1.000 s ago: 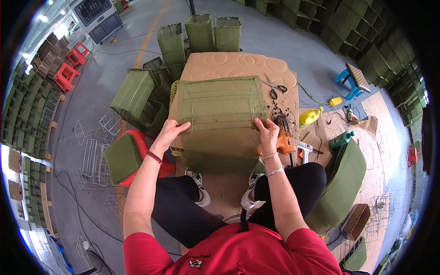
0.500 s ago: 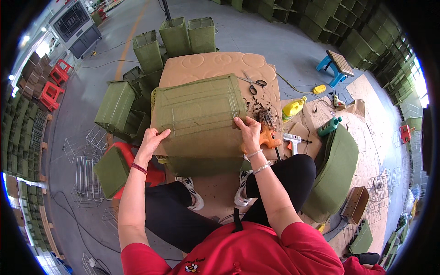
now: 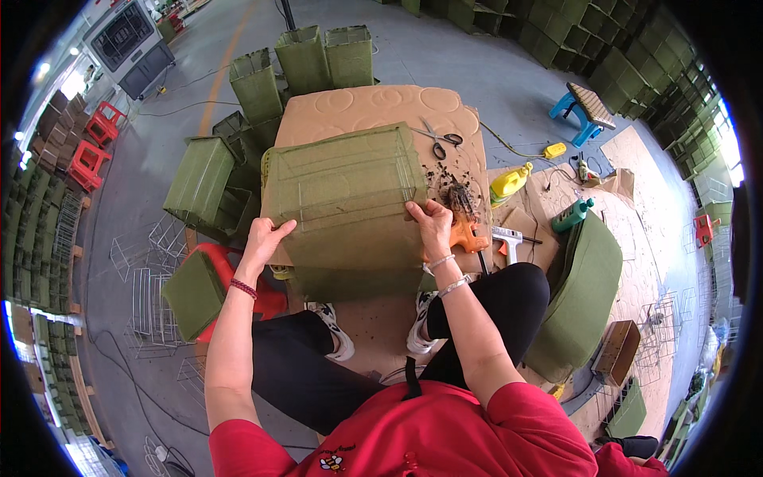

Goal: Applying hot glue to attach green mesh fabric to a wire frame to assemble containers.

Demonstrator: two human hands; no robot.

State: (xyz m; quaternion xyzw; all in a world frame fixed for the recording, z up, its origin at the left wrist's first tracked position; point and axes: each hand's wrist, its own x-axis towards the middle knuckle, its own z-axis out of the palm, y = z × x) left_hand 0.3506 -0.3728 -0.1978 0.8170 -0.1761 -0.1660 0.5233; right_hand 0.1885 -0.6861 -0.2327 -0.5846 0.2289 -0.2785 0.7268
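A sheet of green fabric (image 3: 350,234) lies across a cardboard-topped work surface in front of me, and its near part hangs down over the edge toward my knees. Through or on the cloth shows a rectangular wire frame (image 3: 342,184). My left hand (image 3: 266,238) pinches the cloth at its left side, thumb on top. At the right side my right hand (image 3: 433,226) grips it the same way, beside an orange glue gun (image 3: 466,236). The fingers' undersides are hidden by the cloth.
Scissors (image 3: 439,141) lie on the cardboard (image 3: 381,103). To the right are a white glue gun (image 3: 509,241), a yellow bottle (image 3: 510,184) and a green bottle (image 3: 572,215). Green fabric-covered boxes (image 3: 199,183) stand at left; a blue-legged stool (image 3: 580,115) is far right.
The cloth's far left corner now covers the yellowish edge that showed there before. Both hands keep nearly the same place and grip.
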